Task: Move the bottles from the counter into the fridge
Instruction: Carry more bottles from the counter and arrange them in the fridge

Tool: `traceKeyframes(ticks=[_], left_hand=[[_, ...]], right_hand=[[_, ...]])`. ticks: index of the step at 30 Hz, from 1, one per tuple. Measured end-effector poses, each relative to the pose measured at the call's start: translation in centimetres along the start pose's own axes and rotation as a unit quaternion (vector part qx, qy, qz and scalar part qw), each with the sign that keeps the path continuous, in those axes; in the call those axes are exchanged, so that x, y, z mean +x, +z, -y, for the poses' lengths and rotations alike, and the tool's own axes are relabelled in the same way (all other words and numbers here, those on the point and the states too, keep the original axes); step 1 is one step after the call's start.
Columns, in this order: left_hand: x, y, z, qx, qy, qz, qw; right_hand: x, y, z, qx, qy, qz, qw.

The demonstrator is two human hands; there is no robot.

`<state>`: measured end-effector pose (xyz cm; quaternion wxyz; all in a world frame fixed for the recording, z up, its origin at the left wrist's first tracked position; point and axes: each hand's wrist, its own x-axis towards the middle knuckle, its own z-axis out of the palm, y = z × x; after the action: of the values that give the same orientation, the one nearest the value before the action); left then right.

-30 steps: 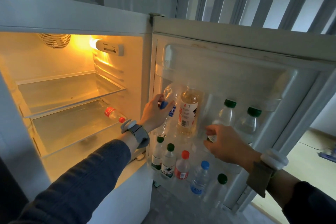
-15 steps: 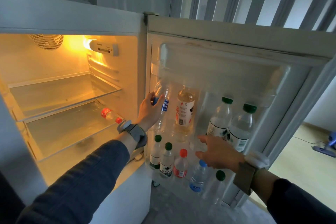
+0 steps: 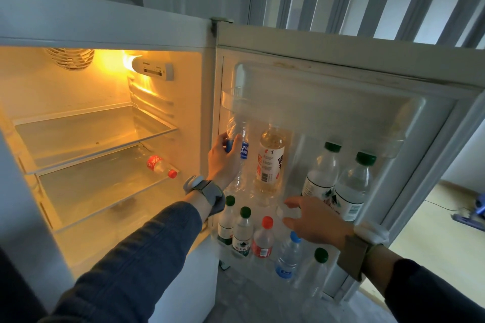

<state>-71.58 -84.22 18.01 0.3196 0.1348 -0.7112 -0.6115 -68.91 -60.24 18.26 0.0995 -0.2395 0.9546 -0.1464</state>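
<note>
Orange light fills the open fridge on the left of the frame, and on its lower glass shelf a red-label bottle lies on its side, cap toward the door. Moving right to centre frame, the left hand is wrapped round a clear bottle with a blue label standing in the middle door rack, so that grip is grasping the bottle. Just beside it stands a pale yellow drink bottle. Below those, the bottom door rack holds a row: two green caps, a red cap, a blue cap and another green cap. Further right, the right hand hovers in front of the racks with fingers spread and relaxed, grip released, holding nothing. Behind it at right of centre stand two green-capped water bottles, side by side and touching.
</note>
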Motion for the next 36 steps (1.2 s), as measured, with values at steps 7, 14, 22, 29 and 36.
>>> traceKeyframes(ticks=[7, 14, 22, 29, 36], left_hand=[[-0.4, 1.0, -0.1, 0.008, 0.003, -0.030, 1.000], [-0.4, 0.6, 0.2, 0.008, 0.006, -0.054, 0.999], [0.6, -1.4, 0.0, 0.045, -0.014, 0.004, 0.999], [0.5, -3.1, -0.7, 0.074, -0.027, 0.007, 0.997], [-0.1, -4.6, -0.2, 0.131, -0.012, 0.038, 0.991]], right_hand=[[0.7, 0.6, 0.1, -0.048, 0.001, 0.014, 0.999], [1.5, 1.0, 0.5, -0.092, -0.001, 0.004, 0.996], [1.6, -1.7, 4.1, 0.061, -0.055, -0.189, 0.978], [2.8, -1.0, 6.7, 0.179, -0.011, -0.246, 0.953], [3.2, -0.1, 8.1, 0.224, 0.010, -0.252, 0.941]])
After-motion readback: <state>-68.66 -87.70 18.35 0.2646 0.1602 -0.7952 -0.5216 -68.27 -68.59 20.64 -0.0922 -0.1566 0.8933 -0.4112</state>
